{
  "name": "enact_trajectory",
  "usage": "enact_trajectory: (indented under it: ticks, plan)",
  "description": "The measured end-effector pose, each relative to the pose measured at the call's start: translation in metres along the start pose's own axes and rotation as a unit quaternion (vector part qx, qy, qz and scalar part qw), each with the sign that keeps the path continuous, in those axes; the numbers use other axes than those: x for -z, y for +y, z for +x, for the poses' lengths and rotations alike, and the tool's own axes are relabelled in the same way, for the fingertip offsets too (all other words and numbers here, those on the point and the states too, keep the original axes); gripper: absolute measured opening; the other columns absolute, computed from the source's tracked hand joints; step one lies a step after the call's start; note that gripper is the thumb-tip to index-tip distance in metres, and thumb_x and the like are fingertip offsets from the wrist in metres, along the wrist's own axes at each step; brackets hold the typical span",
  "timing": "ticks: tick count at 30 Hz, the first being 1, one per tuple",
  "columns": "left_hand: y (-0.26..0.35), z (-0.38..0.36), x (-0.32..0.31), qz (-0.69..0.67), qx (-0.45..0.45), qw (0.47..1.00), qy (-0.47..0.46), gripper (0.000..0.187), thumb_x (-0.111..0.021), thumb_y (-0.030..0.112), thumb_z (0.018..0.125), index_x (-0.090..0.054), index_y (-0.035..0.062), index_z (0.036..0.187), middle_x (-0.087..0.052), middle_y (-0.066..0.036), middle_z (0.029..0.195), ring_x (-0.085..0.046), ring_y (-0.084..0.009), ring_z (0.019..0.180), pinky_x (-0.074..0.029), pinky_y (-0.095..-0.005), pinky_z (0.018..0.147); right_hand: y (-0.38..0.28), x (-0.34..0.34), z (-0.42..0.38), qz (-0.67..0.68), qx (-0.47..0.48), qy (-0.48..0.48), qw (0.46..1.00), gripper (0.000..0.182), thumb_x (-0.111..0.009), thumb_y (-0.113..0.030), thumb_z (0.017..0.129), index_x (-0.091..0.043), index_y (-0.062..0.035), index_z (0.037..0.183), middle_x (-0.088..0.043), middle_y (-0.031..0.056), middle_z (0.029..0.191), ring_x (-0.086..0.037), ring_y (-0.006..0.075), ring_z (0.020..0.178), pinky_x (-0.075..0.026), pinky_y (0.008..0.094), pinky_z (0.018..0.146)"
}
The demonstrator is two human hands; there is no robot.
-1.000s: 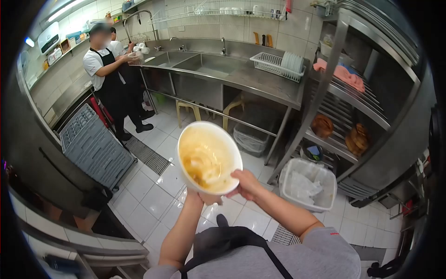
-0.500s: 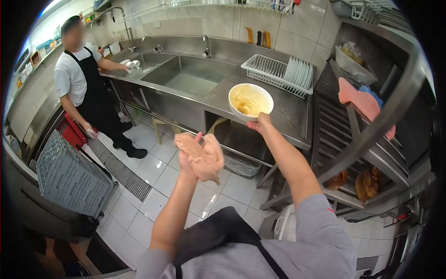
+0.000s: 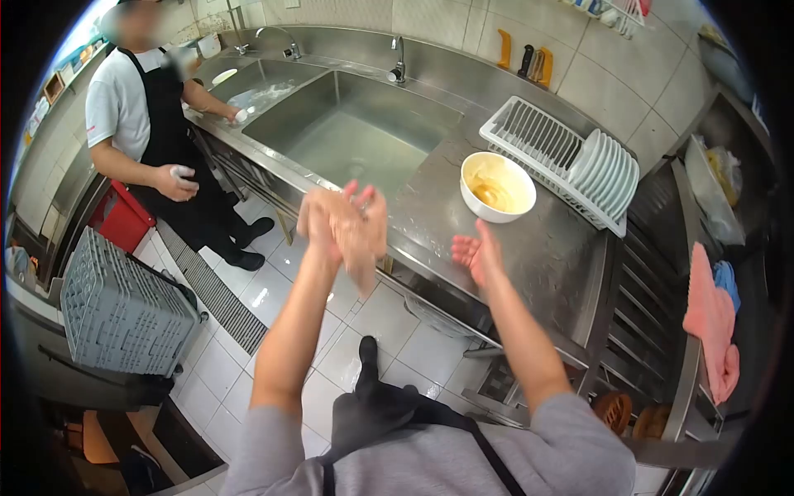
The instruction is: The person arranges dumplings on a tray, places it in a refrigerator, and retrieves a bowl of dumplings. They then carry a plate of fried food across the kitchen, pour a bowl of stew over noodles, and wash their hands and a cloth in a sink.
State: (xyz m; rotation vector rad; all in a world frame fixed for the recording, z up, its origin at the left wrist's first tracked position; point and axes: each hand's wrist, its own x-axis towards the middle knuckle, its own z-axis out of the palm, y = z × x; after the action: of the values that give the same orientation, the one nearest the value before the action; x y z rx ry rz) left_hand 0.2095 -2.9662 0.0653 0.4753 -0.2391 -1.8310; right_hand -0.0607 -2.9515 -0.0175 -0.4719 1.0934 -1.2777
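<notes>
A limp, pale pink piece of what looks like raw meat (image 3: 351, 227) hangs over my left hand (image 3: 324, 244), in front of the sink's front edge; both are blurred by motion. My right hand (image 3: 478, 255) is empty, its fingers apart, just below a white bowl (image 3: 527, 198). The bowl stands upright on the steel counter (image 3: 430, 211), with a yellowish-brown residue inside. A small gap shows between my right fingertips and the bowl.
A large sink basin (image 3: 351, 136) holds cloudy water. White plates stand in a dish rack (image 3: 538, 157) behind the bowl. A co-worker (image 3: 145, 124) in a black apron stands at the left sink. Grey crates (image 3: 124, 306), a red bin (image 3: 124, 219) and a pink cloth (image 3: 707, 318) are around.
My right hand has let go of the bowl, which now rests on the counter. The view has moved nearer the sink. The co-worker's lower hand has risen.
</notes>
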Motion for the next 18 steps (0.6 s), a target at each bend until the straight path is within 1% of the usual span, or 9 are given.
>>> enact_trajectory:
  ticks: [3,5,6,8,11,13,15,17,18]
  plan:
    - [0.051,0.156,0.015,0.244,-0.049,0.967,-0.049,0.039,-0.04,0.034,0.086,-0.053,0.0034,0.105,-0.056,-0.016,0.104,-0.054,-0.0266,0.095,-0.045,-0.0416,0.081,0.014,-0.04,-0.029,-0.091,0.099,-0.061,0.989,0.039,-0.046,-0.021,0.087,-0.036,-0.0041,0.12,-0.058,0.0133,0.077,-0.059,0.0182,0.059,-0.05,0.0277,0.048]
    - [0.064,0.204,-0.002,0.612,-0.039,0.786,0.076,0.036,-0.045,0.032,0.083,-0.054,0.0032,0.104,-0.058,-0.016,0.101,-0.056,-0.026,0.093,-0.046,-0.0385,0.078,0.027,-0.057,-0.037,-0.168,0.102,-0.071,0.978,0.031,-0.044,-0.011,0.087,-0.041,-0.0013,0.116,-0.058,0.0117,0.075,-0.058,0.0158,0.059,-0.05,0.0266,0.049]
    - [0.067,0.236,0.008,0.613,-0.028,0.787,0.071,0.036,-0.045,0.032,0.083,-0.054,0.0032,0.104,-0.058,-0.016,0.101,-0.056,-0.026,0.093,-0.046,-0.0385,0.078,0.037,-0.057,-0.038,-0.205,0.131,-0.094,0.965,0.029,-0.045,-0.008,0.086,-0.044,0.0006,0.113,-0.059,0.012,0.075,-0.058,0.0148,0.059,-0.049,0.0257,0.05]
    - [0.063,0.304,0.054,0.875,-0.007,0.473,0.106,0.041,-0.05,0.031,0.078,-0.051,0.0046,0.109,-0.058,-0.017,0.1,-0.056,-0.0289,0.094,-0.046,-0.0403,0.075,0.05,-0.064,-0.042,-0.212,0.106,-0.078,0.968,0.025,-0.047,-0.006,0.085,-0.049,0.0027,0.108,-0.059,0.0111,0.075,-0.058,0.0137,0.06,-0.049,0.0242,0.053]
    - [0.03,0.339,0.104,0.926,-0.015,0.377,0.029,0.047,-0.049,0.031,0.077,-0.045,0.0067,0.116,-0.053,-0.02,0.108,-0.05,-0.0318,0.103,-0.042,-0.0442,0.082,0.059,-0.067,-0.042,-0.268,0.11,-0.036,0.957,0.023,-0.05,-0.007,0.084,-0.053,0.0001,0.106,-0.061,0.0063,0.075,-0.058,0.0096,0.063,-0.048,0.0215,0.057]
    - [0.006,0.355,0.16,0.956,-0.206,-0.025,-0.206,0.051,-0.048,0.026,0.077,-0.038,0.0091,0.124,-0.043,-0.019,0.122,-0.037,-0.0318,0.118,-0.033,-0.047,0.093,0.055,-0.072,-0.042,-0.283,0.105,-0.01,0.953,0.023,-0.05,-0.007,0.084,-0.053,0.0,0.106,-0.061,0.006,0.076,-0.058,0.0091,0.064,-0.048,0.0211,0.058]
    - [-0.028,0.393,0.225,0.953,0.106,0.283,0.038,0.052,-0.047,0.02,0.077,-0.035,0.0118,0.127,-0.035,-0.015,0.13,-0.024,-0.0308,0.125,-0.024,-0.0451,0.1,0.05,-0.078,-0.035,-0.297,0.104,0.011,0.949,0.023,-0.051,-0.007,0.083,-0.054,-0.0001,0.105,-0.061,0.0058,0.076,-0.058,0.0086,0.065,-0.048,0.0207,0.059]
    - [-0.05,0.435,0.306,0.977,0.106,0.071,-0.173,0.06,-0.051,0.028,0.078,-0.025,0.0307,0.132,-0.019,0.001,0.14,-0.021,-0.0218,0.127,-0.021,-0.05,0.099,0.046,-0.084,-0.024,-0.308,0.123,0.005,0.943,0.021,-0.049,-0.007,0.085,-0.054,0.0008,0.104,-0.062,0.0084,0.081,-0.061,0.0116,0.071,-0.05,0.0232,0.064]
    - [-0.047,0.4,0.27,0.971,0.137,0.129,-0.146,0.053,-0.053,0.024,0.077,-0.033,0.0221,0.127,-0.031,-0.003,0.133,-0.032,-0.0243,0.119,-0.028,-0.0444,0.096,0.048,-0.088,-0.016,-0.313,0.133,0.018,0.94,0.021,-0.051,-0.007,0.084,-0.055,-0.0006,0.103,-0.063,0.008,0.08,-0.061,0.0121,0.07,-0.05,0.023,0.063]
